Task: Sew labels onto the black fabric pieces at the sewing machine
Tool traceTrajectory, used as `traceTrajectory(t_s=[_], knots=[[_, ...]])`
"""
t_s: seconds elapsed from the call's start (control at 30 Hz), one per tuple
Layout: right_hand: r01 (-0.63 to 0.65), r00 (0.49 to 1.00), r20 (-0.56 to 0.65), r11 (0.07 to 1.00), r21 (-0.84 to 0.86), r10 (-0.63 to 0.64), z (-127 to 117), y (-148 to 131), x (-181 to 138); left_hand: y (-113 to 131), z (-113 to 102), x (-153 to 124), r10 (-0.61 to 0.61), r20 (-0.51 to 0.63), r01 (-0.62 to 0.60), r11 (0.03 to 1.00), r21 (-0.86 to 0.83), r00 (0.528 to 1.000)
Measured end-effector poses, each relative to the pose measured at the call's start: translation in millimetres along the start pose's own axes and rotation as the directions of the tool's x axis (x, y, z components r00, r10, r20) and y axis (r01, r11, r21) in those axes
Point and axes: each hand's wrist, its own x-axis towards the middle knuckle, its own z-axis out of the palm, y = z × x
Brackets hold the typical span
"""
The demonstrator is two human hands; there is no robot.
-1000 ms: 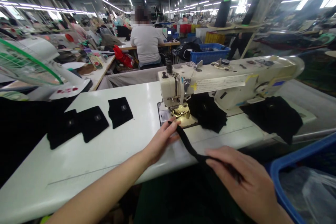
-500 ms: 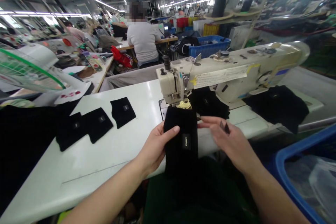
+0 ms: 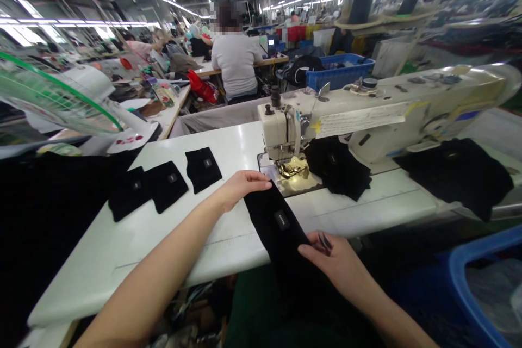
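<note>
My left hand [image 3: 240, 185] rests with fingers closed on the top edge of a black fabric piece [image 3: 277, 223] with a small label, laid flat on the white table [image 3: 171, 228]. My right hand [image 3: 332, 261] pins the piece's lower end at the table's front edge, with small snips tucked between its fingers. The cream sewing machine [image 3: 367, 114] stands just behind, its lit needle plate [image 3: 291, 171] a short way beyond the fabric's top.
Three black labelled pieces [image 3: 165, 185] lie in a row at left beside a black pile [image 3: 41, 201]. More black fabric sits behind the needle [image 3: 338, 166] and at right [image 3: 460, 171]. A blue bin [image 3: 481, 283] is at lower right, a fan [image 3: 49, 98] at left. A seated person [image 3: 236, 65] works ahead.
The black piece, first a narrow strip stretched between both hands, was opened up at the needle and now lies flat and slanted nearer me; my right hand dropped to its lower end.
</note>
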Motion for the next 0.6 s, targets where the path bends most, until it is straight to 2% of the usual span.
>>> traceTrajectory(t_s=[0.07, 0.13, 0.2, 0.27, 0.33, 0.4, 0.47, 0.53, 0.6], knots=[[0.077, 0.997, -0.023, 0.996, -0.049, -0.078, 0.3, 1.1, -0.8, 4.1, -1.1, 6.2, 0.063, -0.026, -0.06, 0.991, 0.118, 0.998], [0.184, 0.98, -0.05, 0.976, -0.12, -0.191, 0.0, 1.3, -2.2, 6.1, -0.6, 12.0, 0.103, -0.036, -0.095, 0.98, 0.174, 0.994], [0.238, 0.966, -0.064, 0.958, -0.162, -0.251, 0.3, 1.7, -2.4, 5.3, 0.8, 19.7, 0.121, -0.028, -0.112, 0.97, 0.217, 0.992], [0.209, 0.969, -0.102, 0.967, -0.145, -0.225, 2.1, 3.0, -0.5, 1.3, 3.9, 29.8, 0.16, -0.041, -0.14, 0.943, 0.303, 0.986], [0.162, 0.968, -0.175, 0.981, -0.111, -0.18, 5.1, 4.8, 2.9, -5.6, 9.0, 40.6, 0.264, -0.066, -0.204, 0.862, 0.464, 0.962], [0.152, 0.958, -0.227, 0.982, -0.113, -0.175, 8.2, 6.0, 5.9, -13.8, 15.3, 49.0, 0.415, -0.034, -0.301, 0.712, 0.635, 0.909], [0.193, 0.947, -0.227, 0.966, -0.171, -0.229, 10.1, 6.5, 6.9, -21.4, 21.1, 52.8, 0.552, 0.026, -0.386, 0.548, 0.742, 0.833], [0.242, 0.938, -0.184, 0.936, -0.256, -0.293, 10.0, 7.1, 5.7, -26.8, 25.0, 51.9, 0.649, 0.049, -0.413, 0.424, 0.806, 0.759], [0.308, 0.922, -0.131, 0.894, -0.327, -0.365, 8.4, 8.8, 3.6, -30.1, 26.3, 48.4, 0.698, 0.069, -0.409, 0.334, 0.849, 0.713]])
